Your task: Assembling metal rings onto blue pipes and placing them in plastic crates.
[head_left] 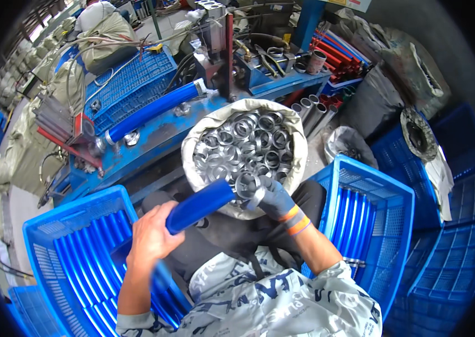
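Observation:
My left hand [150, 233] is bare and grips a glossy blue tube [199, 205] near its lower part; the tube slants up to the right across my lap. My right hand [274, 197], in a grey glove with orange cuff bands, holds a short silver metal ring [247, 185] against the tube's upper end. Just beyond them stands a white sack [299, 140] filled with several of the same silver rings [248, 143].
A blue plastic crate [74, 253] with several blue tubes lies at my left. Another blue crate [372, 208] with tubes stands at my right. A blue machine bench [153, 135] carrying one blue tube [153, 109] is ahead. More blue crates [450, 253] stack at the right.

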Action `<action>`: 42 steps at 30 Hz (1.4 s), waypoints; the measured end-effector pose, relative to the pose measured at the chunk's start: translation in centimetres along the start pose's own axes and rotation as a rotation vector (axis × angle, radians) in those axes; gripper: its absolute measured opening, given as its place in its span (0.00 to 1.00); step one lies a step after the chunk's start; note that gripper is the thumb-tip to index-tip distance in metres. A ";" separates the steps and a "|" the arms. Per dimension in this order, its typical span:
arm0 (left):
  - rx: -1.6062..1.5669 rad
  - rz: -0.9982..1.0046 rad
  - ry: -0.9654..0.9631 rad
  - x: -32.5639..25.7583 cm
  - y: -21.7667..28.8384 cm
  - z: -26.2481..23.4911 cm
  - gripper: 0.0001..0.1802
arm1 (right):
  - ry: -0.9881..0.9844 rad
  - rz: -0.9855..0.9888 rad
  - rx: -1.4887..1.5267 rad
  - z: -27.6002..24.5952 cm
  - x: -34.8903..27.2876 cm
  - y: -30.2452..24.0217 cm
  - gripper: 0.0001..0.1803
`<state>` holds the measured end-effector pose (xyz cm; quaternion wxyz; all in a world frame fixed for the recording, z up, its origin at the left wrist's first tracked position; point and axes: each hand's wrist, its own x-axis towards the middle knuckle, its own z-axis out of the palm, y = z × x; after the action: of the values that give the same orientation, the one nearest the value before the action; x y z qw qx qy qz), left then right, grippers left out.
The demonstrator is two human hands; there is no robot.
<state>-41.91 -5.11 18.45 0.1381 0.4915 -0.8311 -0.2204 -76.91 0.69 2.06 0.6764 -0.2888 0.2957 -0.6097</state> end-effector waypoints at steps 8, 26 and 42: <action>0.122 0.054 -0.027 0.5 0.7 -0.7 0.30 | -0.001 -0.103 -0.106 3.7 0.8 -1.3 0.32; 0.034 0.015 0.124 1.1 -1.5 0.3 0.32 | 0.016 0.014 -0.546 3.0 3.1 -3.8 0.25; -1.788 -0.255 0.617 -2.7 -3.1 7.0 0.33 | 0.021 0.083 0.080 4.5 0.8 -1.9 0.32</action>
<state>-41.37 -2.45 10.81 0.6509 0.3274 -0.2221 -0.6480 -74.72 -0.09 6.41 0.7090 -0.2423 0.2899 -0.5955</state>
